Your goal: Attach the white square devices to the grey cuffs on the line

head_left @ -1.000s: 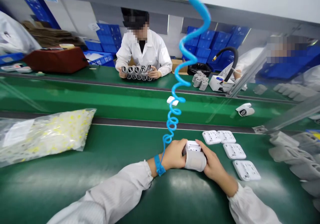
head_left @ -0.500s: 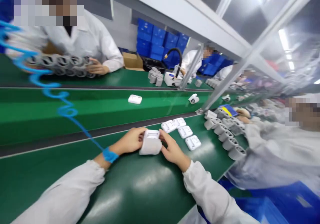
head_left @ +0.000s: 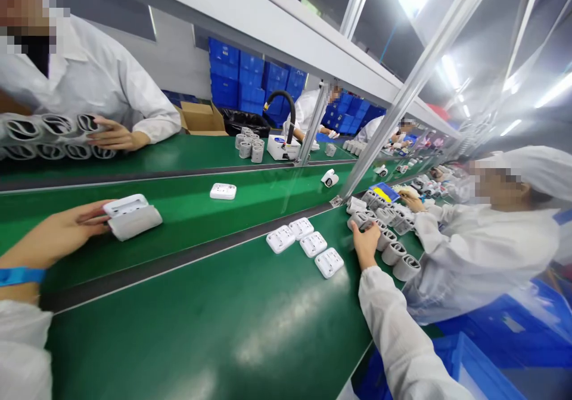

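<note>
My left hand (head_left: 60, 233) holds a white device wrapped in a grey cuff (head_left: 130, 216) and rests it on the green conveyor belt (head_left: 192, 215) at the left. A blue wrist strap (head_left: 20, 275) circles that wrist. My right hand (head_left: 365, 244) reaches to the right, fingers on the row of rolled grey cuffs (head_left: 393, 248) at the bench edge; its grip is hidden from this angle. Several flat white device bodies (head_left: 305, 245) lie on the green bench between my hands.
Another white body (head_left: 223, 191) and a cuffed unit (head_left: 329, 178) ride the belt. A co-worker in white (head_left: 482, 245) sits at the right behind a clear divider post (head_left: 402, 102). Across the belt a person's hand (head_left: 114, 135) steadies stacked cuffs. Blue crates (head_left: 250, 84) stand behind.
My left hand carried the cuffed device left onto the conveyor belt. My right hand let go of it and reached right to the rolled cuffs. The view swung right.
</note>
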`<control>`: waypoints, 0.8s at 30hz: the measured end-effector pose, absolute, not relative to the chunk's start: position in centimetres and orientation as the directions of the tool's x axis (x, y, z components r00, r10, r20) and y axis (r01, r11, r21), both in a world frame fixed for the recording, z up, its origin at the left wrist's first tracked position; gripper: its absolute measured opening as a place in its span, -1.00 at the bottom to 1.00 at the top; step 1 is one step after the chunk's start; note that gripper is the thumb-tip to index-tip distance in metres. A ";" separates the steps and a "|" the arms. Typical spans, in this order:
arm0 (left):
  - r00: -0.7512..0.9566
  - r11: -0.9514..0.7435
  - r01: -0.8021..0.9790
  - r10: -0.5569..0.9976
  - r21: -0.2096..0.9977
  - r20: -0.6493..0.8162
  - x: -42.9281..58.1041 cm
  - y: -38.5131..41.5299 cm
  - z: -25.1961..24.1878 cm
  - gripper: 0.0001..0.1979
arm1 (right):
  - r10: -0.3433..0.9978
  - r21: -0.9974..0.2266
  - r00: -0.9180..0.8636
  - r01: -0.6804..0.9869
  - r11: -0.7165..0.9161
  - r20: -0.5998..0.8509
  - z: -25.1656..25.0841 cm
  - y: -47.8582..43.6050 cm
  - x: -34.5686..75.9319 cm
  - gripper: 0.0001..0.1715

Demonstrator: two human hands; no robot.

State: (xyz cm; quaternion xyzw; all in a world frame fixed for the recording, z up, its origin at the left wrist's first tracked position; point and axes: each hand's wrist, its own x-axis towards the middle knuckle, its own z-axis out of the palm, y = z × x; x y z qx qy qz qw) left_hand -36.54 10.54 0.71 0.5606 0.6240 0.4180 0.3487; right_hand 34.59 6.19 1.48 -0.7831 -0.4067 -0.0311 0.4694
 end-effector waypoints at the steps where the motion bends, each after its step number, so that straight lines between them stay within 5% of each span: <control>1: -0.290 0.109 0.490 0.956 0.865 0.044 -36.5 9.9 1.4 -0.47 | 0.578 -0.696 0.685 0.669 -0.260 0.443 1.5 7.0 34.4 -0.01; 5: -0.701 0.260 0.632 0.593 0.730 0.396 -31.1 7.4 4.6 -0.69 | 0.500 -0.679 0.745 0.642 -0.356 0.442 1.6 9.5 33.9 0.04; 8: -0.367 -0.034 0.826 0.724 0.562 0.584 -22.9 8.0 5.7 -0.71 | 0.498 -0.679 0.762 0.623 -0.387 0.415 1.6 10.4 34.1 -0.08; 11: -0.061 -0.202 0.832 0.892 0.516 0.448 -15.1 11.8 5.2 -0.74 | 0.533 -0.674 0.752 0.626 -0.392 0.388 1.5 10.6 34.8 -0.14; 15: -0.157 -0.048 0.830 0.936 0.555 0.316 -9.2 18.5 3.6 -0.61 | 0.618 -0.660 0.739 0.609 -0.441 0.268 1.6 10.3 35.4 -0.09; 19: -0.313 0.136 0.786 0.929 0.604 0.199 -7.3 22.9 2.2 -0.20 | 0.710 -0.656 0.693 0.596 -0.464 0.127 1.6 9.5 34.8 0.07; 24: -0.255 0.069 0.734 0.950 0.676 0.180 -7.4 23.5 1.7 -0.23 | 0.776 -0.723 0.615 0.599 -0.343 0.142 1.6 7.5 33.0 0.02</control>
